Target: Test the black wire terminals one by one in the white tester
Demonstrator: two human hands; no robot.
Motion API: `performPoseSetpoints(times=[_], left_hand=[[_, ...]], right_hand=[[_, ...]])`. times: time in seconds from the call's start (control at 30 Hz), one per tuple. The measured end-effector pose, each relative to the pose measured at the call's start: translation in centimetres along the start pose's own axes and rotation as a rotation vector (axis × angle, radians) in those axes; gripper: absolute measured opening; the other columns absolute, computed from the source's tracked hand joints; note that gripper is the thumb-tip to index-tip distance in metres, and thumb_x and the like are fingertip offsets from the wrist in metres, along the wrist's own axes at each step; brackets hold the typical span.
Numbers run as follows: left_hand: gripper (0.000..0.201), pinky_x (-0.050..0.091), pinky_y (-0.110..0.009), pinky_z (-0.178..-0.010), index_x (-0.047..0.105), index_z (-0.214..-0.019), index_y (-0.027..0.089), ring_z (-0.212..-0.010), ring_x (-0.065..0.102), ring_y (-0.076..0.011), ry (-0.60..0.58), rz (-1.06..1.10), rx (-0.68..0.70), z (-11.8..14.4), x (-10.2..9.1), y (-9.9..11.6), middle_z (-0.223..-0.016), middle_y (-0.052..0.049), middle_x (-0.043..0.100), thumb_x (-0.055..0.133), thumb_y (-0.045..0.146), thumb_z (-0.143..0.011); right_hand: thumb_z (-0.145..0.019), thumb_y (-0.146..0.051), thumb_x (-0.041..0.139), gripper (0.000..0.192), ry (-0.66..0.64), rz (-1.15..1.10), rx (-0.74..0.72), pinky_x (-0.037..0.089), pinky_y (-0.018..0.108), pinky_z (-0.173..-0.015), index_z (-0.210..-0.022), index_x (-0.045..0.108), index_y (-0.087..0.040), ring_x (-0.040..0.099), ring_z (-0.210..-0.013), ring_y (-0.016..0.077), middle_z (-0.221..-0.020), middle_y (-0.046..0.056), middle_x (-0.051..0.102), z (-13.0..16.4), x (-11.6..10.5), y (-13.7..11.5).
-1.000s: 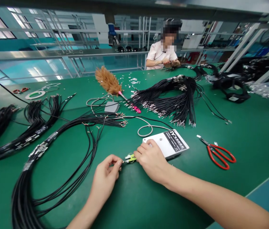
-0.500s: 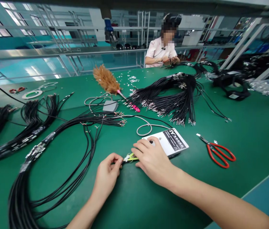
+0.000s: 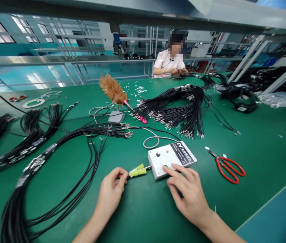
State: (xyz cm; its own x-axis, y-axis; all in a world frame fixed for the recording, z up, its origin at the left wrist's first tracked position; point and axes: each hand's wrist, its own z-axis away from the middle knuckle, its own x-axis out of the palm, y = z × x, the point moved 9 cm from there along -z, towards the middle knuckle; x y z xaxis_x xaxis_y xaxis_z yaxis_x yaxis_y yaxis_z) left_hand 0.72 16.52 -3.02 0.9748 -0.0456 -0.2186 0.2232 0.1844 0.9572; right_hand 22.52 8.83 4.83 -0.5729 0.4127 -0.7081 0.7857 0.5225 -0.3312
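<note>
My left hand (image 3: 114, 184) is closed in a pinch on a black cable, mostly hidden by the fingers, whose end meets a yellow-green clip (image 3: 138, 171). A metal shaft joins that clip to a white twisting machine (image 3: 155, 168) with a black knob (image 3: 158, 154) and a dark label. My right hand (image 3: 187, 192) has its fingers spread, with the index fingertip at the green button (image 3: 165, 166) on the machine's top. It grips nothing.
Red-handled scissors (image 3: 230, 168) lie to the right. Black cable bundles (image 3: 178, 108) lie ahead and another bundle (image 3: 18, 189) curves at left. A feather duster (image 3: 112, 89) and a grey pedal (image 3: 116, 117) lie beyond. A co-worker (image 3: 169, 64) sits across the table.
My right hand has let go of the clip and moved right, onto the machine's button. The clip is now in plain sight. My left hand stays pinched at the cable.
</note>
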Motion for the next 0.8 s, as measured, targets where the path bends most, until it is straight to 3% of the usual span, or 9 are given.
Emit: performPoseSetpoints(times=[0.2, 0.4, 0.5, 0.57, 0.67, 0.73, 0.8], left_hand=[[0.031, 0.024, -0.019, -0.041, 0.057, -0.067, 0.018, -0.040, 0.037, -0.0073, 0.034, 0.008, -0.023, 0.3, -1.5, -0.2, -0.054, 0.006, 0.050, 0.066, 0.047, -0.070], [0.034, 0.022, -0.017, -0.038, 0.058, -0.074, 0.017, -0.035, 0.034, -0.0036, 0.011, 0.074, -0.055, 1.1, -2.6, -0.1, -0.058, 0.006, 0.053, 0.066, 0.050, -0.071], [0.035, 0.027, -0.018, -0.038, 0.061, -0.083, 0.017, -0.036, 0.040, -0.0060, -0.016, 0.076, -0.064, 1.8, -2.6, 0.1, -0.059, 0.004, 0.057, 0.069, 0.047, -0.068], [0.031, 0.035, -0.021, -0.038, 0.062, -0.075, 0.016, -0.038, 0.047, -0.0103, -0.034, 0.044, -0.066, 2.0, -3.1, 0.1, -0.052, 0.003, 0.058, 0.073, 0.044, -0.065], [0.030, 0.043, -0.023, -0.045, 0.060, -0.059, 0.017, -0.045, 0.053, -0.0139, 0.055, -0.034, -0.005, 0.6, -6.4, 1.1, -0.047, 0.001, 0.058, 0.076, 0.043, -0.060], [0.031, 0.036, -0.020, -0.042, 0.059, -0.062, 0.018, -0.045, 0.047, -0.0109, 0.221, -0.081, 0.068, -1.1, -10.4, 2.5, -0.049, 0.004, 0.054, 0.075, 0.045, -0.061], [0.028, 0.028, -0.018, -0.038, 0.055, -0.071, 0.020, -0.038, 0.038, -0.0094, 0.371, -0.100, 0.120, -2.4, -13.8, 4.1, -0.045, 0.010, 0.041, 0.062, 0.048, -0.074]], right_hand=[[-0.091, -0.004, 0.053, 0.018, 0.044, 0.032, -0.021, 0.034, 0.042, -0.092, -0.087, 0.058, -0.020, 0.060, -0.107, 0.0234, -0.115, 0.002, 0.073, 0.0, 0.1, 0.6], [-0.089, -0.004, 0.054, 0.018, 0.035, -0.004, -0.062, 0.039, 0.044, -0.095, -0.097, 0.059, -0.020, 0.055, -0.116, 0.0256, -0.120, 0.008, 0.070, 0.6, -0.1, -0.1], [-0.087, -0.003, 0.054, 0.022, 0.006, -0.066, -0.129, 0.046, 0.041, -0.092, -0.102, 0.060, -0.018, 0.058, -0.114, 0.0242, -0.121, 0.011, 0.069, 1.4, -0.1, -1.4], [-0.086, -0.003, 0.053, 0.022, -0.011, -0.103, -0.172, 0.051, 0.037, -0.087, -0.101, 0.061, -0.018, 0.062, -0.108, 0.0228, -0.116, 0.011, 0.071, 2.1, 0.0, -2.2], [-0.085, -0.004, 0.053, 0.021, -0.026, -0.129, -0.178, 0.056, 0.033, -0.080, -0.097, 0.061, -0.019, 0.068, -0.097, 0.0215, -0.112, 0.010, 0.073, 2.8, 0.3, -2.7], [-0.086, -0.005, 0.052, 0.021, -0.045, -0.137, -0.147, 0.058, 0.033, -0.078, -0.097, 0.062, -0.020, 0.069, -0.094, 0.0218, -0.111, 0.010, 0.073, 3.0, 0.5, -2.6], [-0.087, -0.006, 0.051, 0.020, -0.075, -0.147, -0.105, 0.059, 0.035, -0.079, -0.098, 0.062, -0.020, 0.069, -0.095, 0.0227, -0.113, 0.011, 0.072, 3.0, 0.8, -2.4]])
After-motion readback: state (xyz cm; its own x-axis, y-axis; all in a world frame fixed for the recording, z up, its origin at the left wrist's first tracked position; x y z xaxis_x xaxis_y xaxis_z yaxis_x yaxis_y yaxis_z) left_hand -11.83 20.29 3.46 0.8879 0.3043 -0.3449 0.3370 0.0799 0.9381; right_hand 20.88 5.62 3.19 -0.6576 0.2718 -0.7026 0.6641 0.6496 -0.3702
